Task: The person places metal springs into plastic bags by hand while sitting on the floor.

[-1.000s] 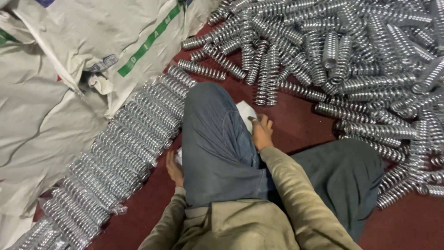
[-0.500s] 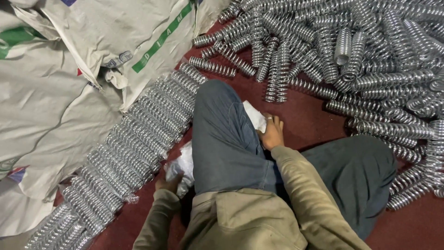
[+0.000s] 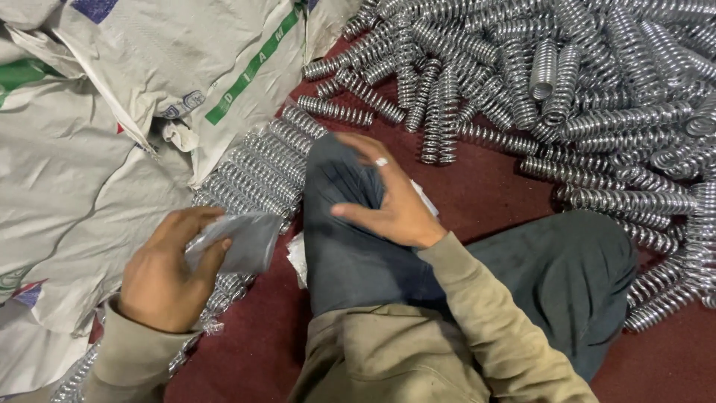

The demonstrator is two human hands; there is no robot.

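— What are the hands doing?

— The left hand, near and to the left, is curled around a small grey plastic pouch: thumb under it, fingers over its top edge, holding it above the near end of a row of springs. The right hand is spread open and holds nothing. Its fingers fan out over the person's raised knee in dark trousers, and whether the palm touches the cloth I cannot tell. There is a pale ring on one finger.

— What lies around them?

— A neat row of silver coil springs runs side by side along the left of the knee, from far right down to near left, partly hidden under the left hand and the pouch. Farther away and to the right, a loose heap of the same springs covers the dark red floor, reaching round the far side of the other leg. A scrap of white material peeks out just left of the knee, mostly hidden by it.

— Any packaging?

— Large off-white woven sacks, crumpled and flat, fill the left side, touching the row of springs. One has a slanted green stripe, another a green patch at the far left edge, and a blue patch shows at the top.
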